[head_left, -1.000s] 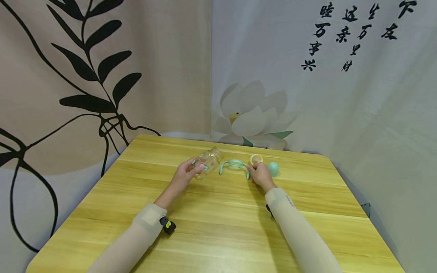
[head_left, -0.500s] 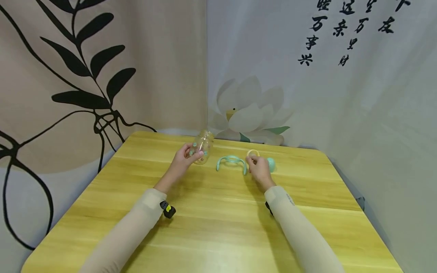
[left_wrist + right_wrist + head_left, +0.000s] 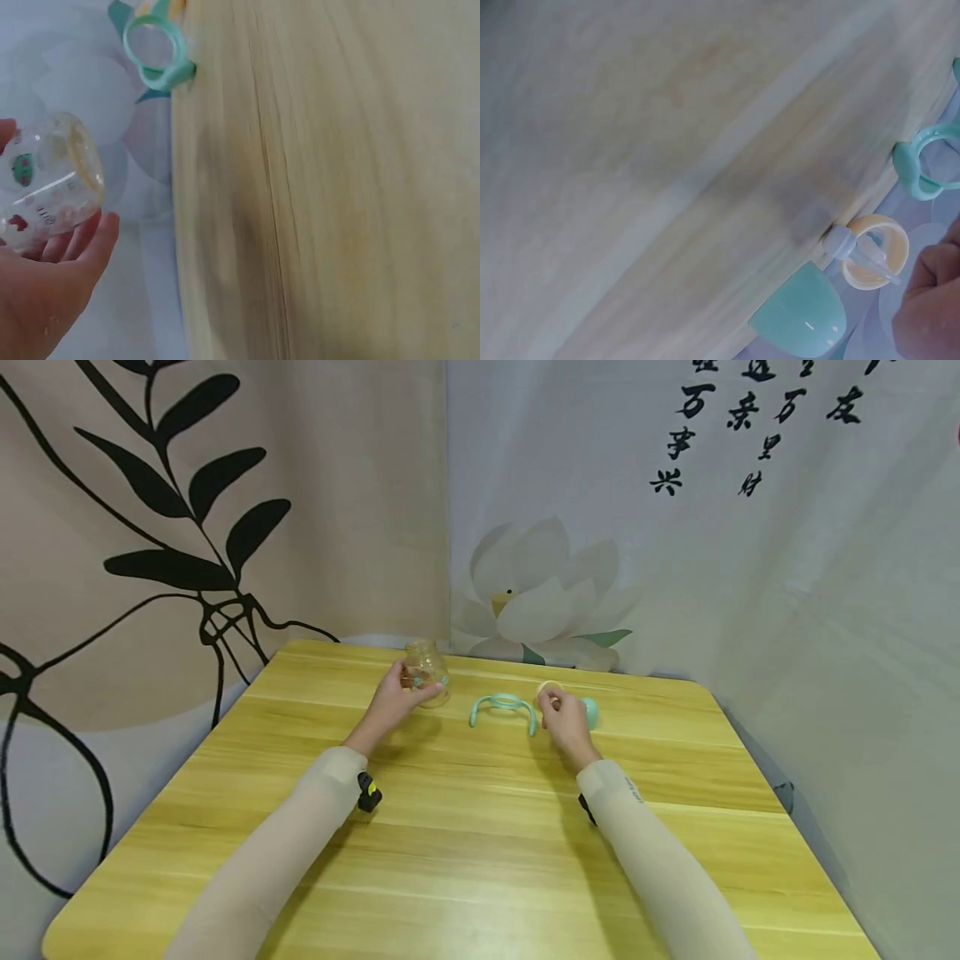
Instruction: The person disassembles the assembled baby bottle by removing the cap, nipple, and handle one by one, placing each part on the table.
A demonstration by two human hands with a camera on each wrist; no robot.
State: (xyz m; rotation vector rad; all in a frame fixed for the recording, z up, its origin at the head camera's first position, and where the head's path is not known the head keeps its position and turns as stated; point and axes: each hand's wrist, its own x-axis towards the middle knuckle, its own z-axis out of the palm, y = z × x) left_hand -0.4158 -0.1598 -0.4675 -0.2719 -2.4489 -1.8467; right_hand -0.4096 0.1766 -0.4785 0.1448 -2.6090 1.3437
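My left hand (image 3: 393, 700) grips a clear baby bottle (image 3: 425, 670) with small coloured prints, its open neck raised above the back of the table. In the left wrist view, fingers wrap around the bottle (image 3: 52, 176). My right hand (image 3: 566, 722) has bent fingers right at the cream bottle collar (image 3: 550, 687). The right wrist view shows the collar (image 3: 898, 255) with a clear straw and pale weighted end, resting low by the tabletop. Only part of the right hand (image 3: 934, 300) shows there; I cannot tell whether its fingertips pinch anything.
A mint two-handled ring (image 3: 504, 701) lies between my hands. A mint dome cap (image 3: 591, 713) sits just right of my right hand. The wooden table (image 3: 465, 843) ends close behind these things, at a printed cloth backdrop (image 3: 555, 585).
My left hand has moved left with the bottle and turned it from tilted right to nearly upright. My right hand has shifted slightly away from the handle's end toward the collar.
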